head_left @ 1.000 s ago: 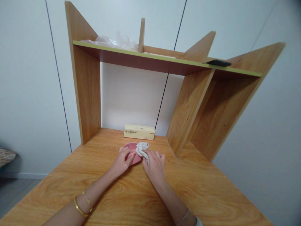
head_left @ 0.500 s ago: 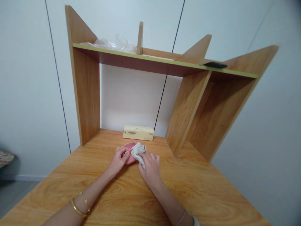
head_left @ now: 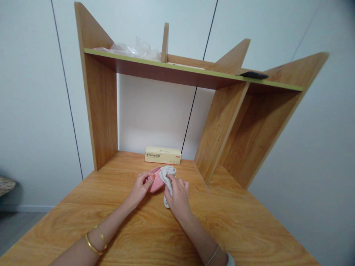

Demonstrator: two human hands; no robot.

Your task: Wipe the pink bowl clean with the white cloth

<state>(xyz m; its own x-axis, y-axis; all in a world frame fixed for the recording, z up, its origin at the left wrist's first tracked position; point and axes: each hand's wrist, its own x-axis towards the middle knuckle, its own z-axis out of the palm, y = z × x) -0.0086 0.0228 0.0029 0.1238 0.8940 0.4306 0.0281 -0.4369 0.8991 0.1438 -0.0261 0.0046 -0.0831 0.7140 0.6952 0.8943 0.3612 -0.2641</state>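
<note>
My left hand [head_left: 142,187] is closed on the left edge of a pink object [head_left: 156,182], with thumb and fingers pinching it. Smooth and shallow, the object looks like a small dish or case, though its exact kind is unclear. A light grey cloth [head_left: 168,180] lies bunched against its right side. My right hand [head_left: 178,194] grips this cloth between thumb and fingers, and a fold of it hangs below the thumb. Both hands are close together above the wooden desk [head_left: 133,229]. Part of the pink object is hidden by the cloth and my left fingers.
Behind the hands stands a long cream box [head_left: 162,155] with printed characters. A wooden shelf unit [head_left: 222,133] rises at the back of the desk. On its upper board lie a clear plastic bag [head_left: 135,50] and a flat black item [head_left: 253,75].
My right hand has shifted the cloth slightly to the right on the pink object, baring more pink surface. More cloth now hangs below the thumb. The left hand has barely moved.
</note>
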